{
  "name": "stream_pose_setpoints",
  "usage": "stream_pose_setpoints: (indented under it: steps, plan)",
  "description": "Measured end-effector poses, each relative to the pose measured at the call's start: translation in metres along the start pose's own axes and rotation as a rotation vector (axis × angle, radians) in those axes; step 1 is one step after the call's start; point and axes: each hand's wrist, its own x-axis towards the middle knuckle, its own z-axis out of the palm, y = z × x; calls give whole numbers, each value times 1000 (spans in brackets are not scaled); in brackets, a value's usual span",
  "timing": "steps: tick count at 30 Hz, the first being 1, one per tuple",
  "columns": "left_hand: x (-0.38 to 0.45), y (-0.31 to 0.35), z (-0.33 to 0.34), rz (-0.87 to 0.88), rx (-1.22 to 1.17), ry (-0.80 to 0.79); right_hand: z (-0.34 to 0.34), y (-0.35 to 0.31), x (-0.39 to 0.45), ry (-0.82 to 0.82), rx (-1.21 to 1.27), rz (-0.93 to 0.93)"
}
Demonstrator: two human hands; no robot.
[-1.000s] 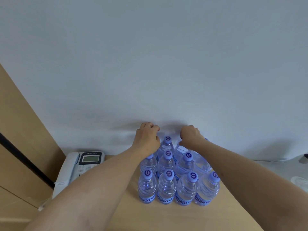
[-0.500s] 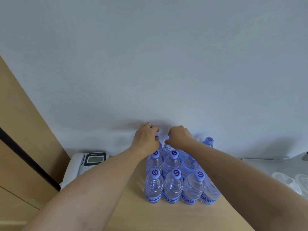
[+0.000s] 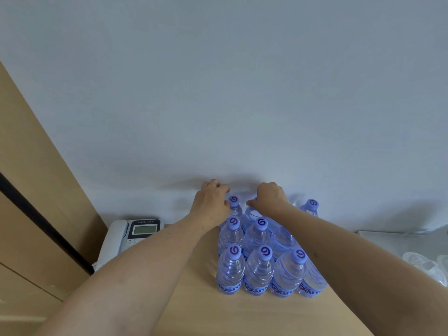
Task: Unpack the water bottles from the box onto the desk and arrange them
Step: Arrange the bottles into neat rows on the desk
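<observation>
Water bottles [image 3: 259, 270] are seen standing upright on the wooden desk [image 3: 194, 306], packed tight in rows w/ blue caps and blue labels — front row of four at the near edge, more rows behind, back row close to the white wall [image 3: 218, 93].

Left hand [image 3: 211, 202] is stretched over the far-left corner of the group, fingers curled down over the top of a back-row bottle that is mostly hidden beneath it; the grip itself can't be seen clearly, but the hand is placed on the bottle top, just beside the capped back-row bottle [image 3: 234, 204]. Right hand [image 3: 269, 197] is curled down on the next back-row bottle [image 3: 252, 214], thumb pointed left, fingers wrapped at its neck/cap area — cap is covered by the hand. Both forearms are extended from the bottom of the view, the right one crossed above the right-side bottles, so part of that column is hidden.

One more capped bottle [image 3: 311, 207] is seen at the far right of the back row, apart from both hands.

A desk phone [image 3: 135, 232] w/ a small screen is set to the left of the bottles, near the wall. Clear plastic items [image 3: 421, 265] are visible at the right edge; can't be told what they are. A wooden panel [image 3: 36, 190] is seen at left.
</observation>
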Motion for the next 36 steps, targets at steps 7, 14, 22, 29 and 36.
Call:
stream_pose_setpoints:
  steps: [7, 14, 22, 29, 36]
  plan:
    - [2, 1, 3, 13, -6, 7, 0, -1, 0, -6, 5, -15]
    - [2, -3, 8, 16, -9, 18, 0, -1, 0, 49, 55, 52]
    - [3, -8, 5, 9, -2, 10, -5, -9, 2, 22, -36, 51]
    - [2, -16, -6, -5, 17, 29, -11, -39, 5, 95, -1, -40]
    - [-7, -33, -14, -25, 15, 41, -5, -63, -4, -43, -35, -155]
